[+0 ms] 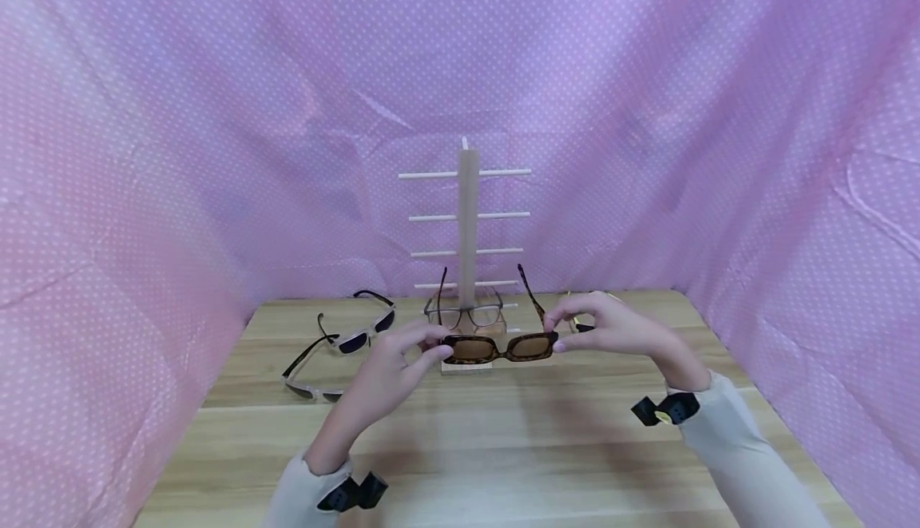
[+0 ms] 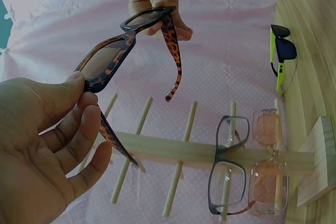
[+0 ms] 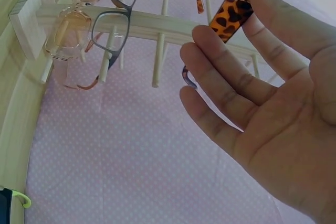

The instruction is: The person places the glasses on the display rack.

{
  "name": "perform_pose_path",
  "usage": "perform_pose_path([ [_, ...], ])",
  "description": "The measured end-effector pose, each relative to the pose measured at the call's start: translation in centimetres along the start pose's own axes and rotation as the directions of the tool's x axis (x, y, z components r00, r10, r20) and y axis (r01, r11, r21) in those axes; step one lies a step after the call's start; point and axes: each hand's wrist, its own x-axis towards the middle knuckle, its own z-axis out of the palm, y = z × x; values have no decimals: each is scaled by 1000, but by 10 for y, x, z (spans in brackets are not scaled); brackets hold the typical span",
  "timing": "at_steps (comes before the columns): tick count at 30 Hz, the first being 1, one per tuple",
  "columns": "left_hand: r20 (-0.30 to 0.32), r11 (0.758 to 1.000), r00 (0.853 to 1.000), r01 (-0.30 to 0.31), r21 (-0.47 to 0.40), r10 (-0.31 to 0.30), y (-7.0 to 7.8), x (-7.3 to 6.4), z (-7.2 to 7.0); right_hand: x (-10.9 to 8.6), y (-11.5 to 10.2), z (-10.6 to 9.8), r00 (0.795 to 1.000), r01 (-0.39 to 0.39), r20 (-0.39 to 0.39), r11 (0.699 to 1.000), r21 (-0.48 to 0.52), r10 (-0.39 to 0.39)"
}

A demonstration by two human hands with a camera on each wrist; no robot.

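Tortoiseshell sunglasses [image 1: 472, 350] with brown lenses hang in the air between both hands, temples unfolded and pointing toward the stand. My left hand [image 1: 402, 364] pinches the frame's left corner between thumb and index finger. At the opposite corner my right hand [image 1: 602, 325] pinches the frame by the hinge, its other fingers spread in the right wrist view. Behind the sunglasses rises a wooden display stand [image 1: 468, 224] with several crossbars. Grey-framed glasses [image 2: 229, 163] rest on a low bar, and clear-framed glasses [image 2: 268, 163] sit on the bar beneath them.
On the table's left lie white-framed sunglasses [image 1: 354, 343] with dark lenses and another pale-framed pair [image 1: 300, 391] nearer the front. Yellow-green and black sunglasses [image 2: 283, 51] lie right of the stand. Pink dotted cloth [image 1: 216, 113] encloses the wooden table [image 1: 460, 448] at back and sides.
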Motion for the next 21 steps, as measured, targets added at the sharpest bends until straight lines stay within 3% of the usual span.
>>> perform_pose_path([
  [7,-56,997,997,-47,57,50,-18,8,-1,13,4,4,998,-33,-48,999,-28,32],
  [13,-42,998,999,11,68,-9,-26,13,-5,24,9,7,997,-18,-78,999,-29,16],
  [21,-27,996,997,77,46,-76,-43,23,-8,38,16,7,994,-76,-76,997,-24,74],
])
